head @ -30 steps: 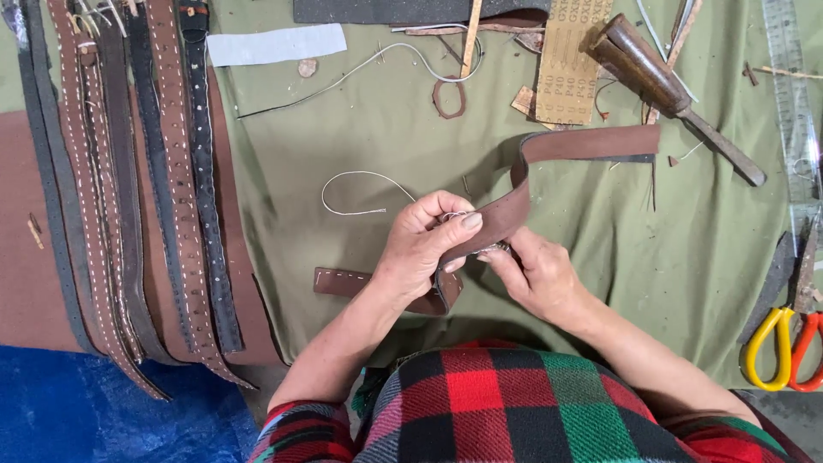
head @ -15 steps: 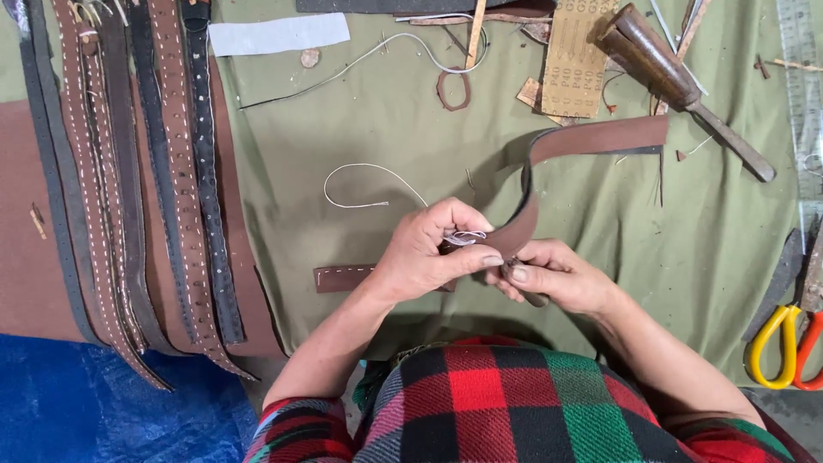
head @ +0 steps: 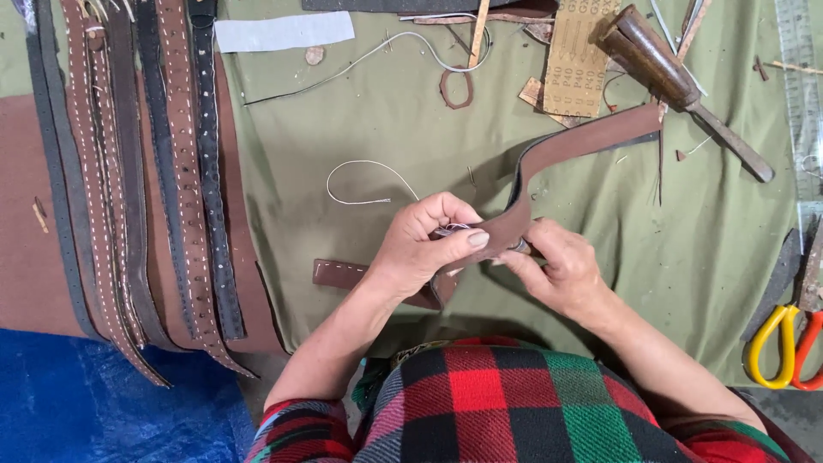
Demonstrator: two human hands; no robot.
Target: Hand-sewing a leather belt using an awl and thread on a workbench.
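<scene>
Brown leather strap [head: 573, 147] sits mid-cloth: free end runs up to approx 2 o'clock toward the awl-like tool [head: 677, 81], near end is folded between both hands, w/ a small metal piece, prob. a buckle or ring, though it's mostly hidden by the thumbs. Vs a sec ago the hands have drawn closer together and the fold looks tighter; left thumb now lies flat across the strap instead of curling above it, so the work has gone from positioning to pressing the fold shut. Left hand [head: 424, 244] is closed on the strap, thumb on top, fingers under. Right hand [head: 557, 270] pinches the same fold from the 3 o'clock side, fingertips shut on leather. Short brown leather piece [head: 339, 274] lies at 9 o'clock of the hands, partly under the left wrist. White cord loop [head: 369, 176] rests at 11 o'clock, untouched. Further out: row of belts [head: 146, 171] hanging at far 9 o'clock, sandpaper sheet [head: 583, 56] at 1 o'clock, yellow-and-orange scissors [head: 784, 343] at 4 o'clock, all on green cloth [head: 343, 111].
</scene>
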